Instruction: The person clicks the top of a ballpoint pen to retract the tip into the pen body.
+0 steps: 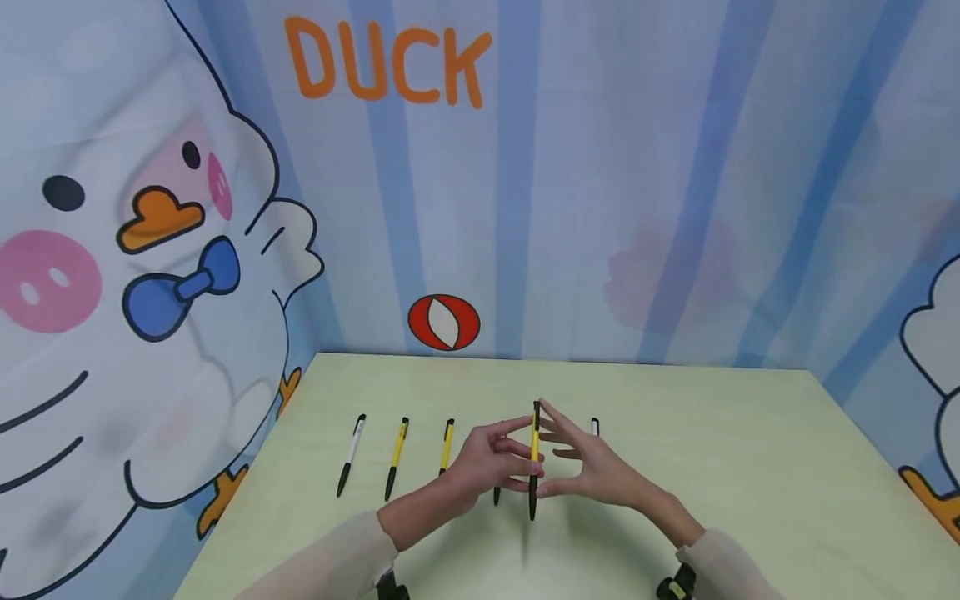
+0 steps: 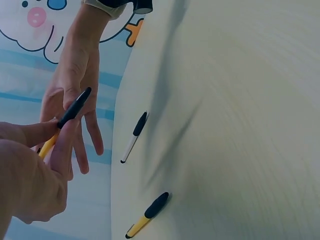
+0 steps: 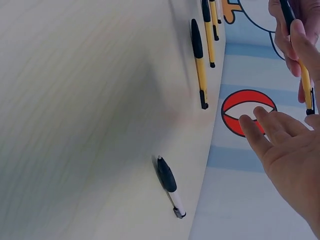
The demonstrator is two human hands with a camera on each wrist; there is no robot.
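A yellow pen with a black grip and black top stands nearly upright above the table, between both hands. My left hand pinches it between thumb and finger, seen at the black grip in the left wrist view. From the other side, my right hand reaches to it with fairly straight fingers, the index near the pen's top and the thumb by the grip. The right wrist view shows the right palm with its fingers spread. Whether the right fingertips bear on the pen is hard to tell.
On the pale table lie a white pen, a yellow pen and another yellow pen at left. The left hand mostly covers another pen. Behind the right hand lies a white pen. A printed curtain backs the table.
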